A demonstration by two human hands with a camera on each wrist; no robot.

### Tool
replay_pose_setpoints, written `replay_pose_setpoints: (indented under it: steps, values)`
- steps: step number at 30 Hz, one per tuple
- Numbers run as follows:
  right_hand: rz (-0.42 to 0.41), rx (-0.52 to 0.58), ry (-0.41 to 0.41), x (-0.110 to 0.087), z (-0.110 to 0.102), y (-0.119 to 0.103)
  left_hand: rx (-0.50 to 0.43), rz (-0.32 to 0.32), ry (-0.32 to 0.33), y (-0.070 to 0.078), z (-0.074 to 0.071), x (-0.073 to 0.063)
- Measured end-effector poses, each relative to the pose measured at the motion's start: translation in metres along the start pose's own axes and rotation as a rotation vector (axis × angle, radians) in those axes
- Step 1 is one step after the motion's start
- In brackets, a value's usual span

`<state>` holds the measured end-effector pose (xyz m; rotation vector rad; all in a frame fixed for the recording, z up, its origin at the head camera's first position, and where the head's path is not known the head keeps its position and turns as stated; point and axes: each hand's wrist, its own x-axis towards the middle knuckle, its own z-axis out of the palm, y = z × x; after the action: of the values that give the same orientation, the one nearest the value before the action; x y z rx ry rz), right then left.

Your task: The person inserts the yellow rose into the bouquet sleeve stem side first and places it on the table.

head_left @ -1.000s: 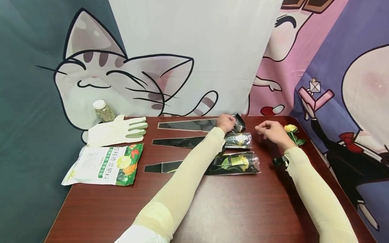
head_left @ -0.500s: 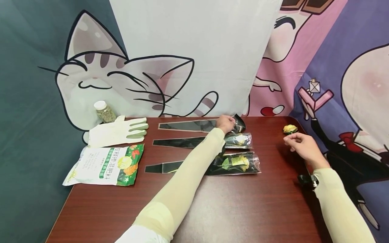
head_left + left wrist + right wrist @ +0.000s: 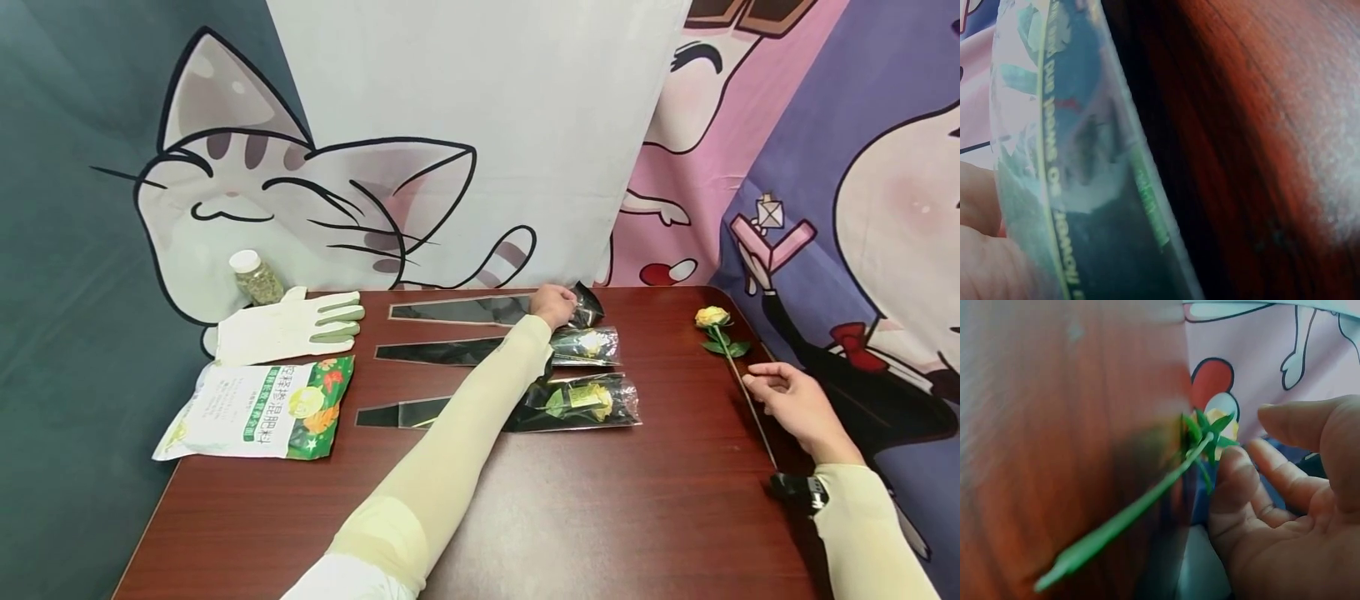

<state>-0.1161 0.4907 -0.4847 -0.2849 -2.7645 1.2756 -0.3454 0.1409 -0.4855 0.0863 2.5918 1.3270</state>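
Note:
My left hand (image 3: 553, 307) pinches the flat, clear-and-black flower sleeve (image 3: 457, 310) near its flared mouth, at the back of the table. In the left wrist view a printed clear sleeve (image 3: 1104, 156) fills the middle and hides most of that hand. Over at the table's right side lies a loose yellow rose (image 3: 712, 317) with green leaves and a long thin stem. My right hand (image 3: 795, 408) is just right of the stem, fingers loosely bent and holding nothing. Through the right wrist view, thumb and fingers (image 3: 1272, 465) stand apart beside the rose's stem (image 3: 1129, 512).
Two more sleeves lie in front, each with a rose inside: a middle one (image 3: 442, 352) and a nearer one (image 3: 540, 408), partly under my left arm. At left are a fertilizer bag (image 3: 255, 408), white-green gloves (image 3: 285, 327) and a lidded jar (image 3: 258, 279). Printed cloth hangs behind.
My right hand has moved right and toward me, from beside the sleeves to beside the rose's stem, and the whole rose now shows. My left hand stays at the sleeve's mouth.

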Motion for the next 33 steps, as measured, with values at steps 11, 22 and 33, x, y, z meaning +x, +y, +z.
replay_pose_setpoints:
  steps: [11,22,33]
  values:
    - [0.123,-0.117,-0.259,-0.010,-0.005,0.015,-0.013,-0.005,-0.011,-0.002,0.001,0.000]
    - [0.112,-0.136,-0.292,-0.008,-0.006,0.013,-0.105,-0.032,-0.043,-0.002,0.002,0.002]
    - [0.085,-0.115,-0.250,0.010,0.004,-0.012,-0.042,-0.016,-0.020,-0.001,0.002,0.001]
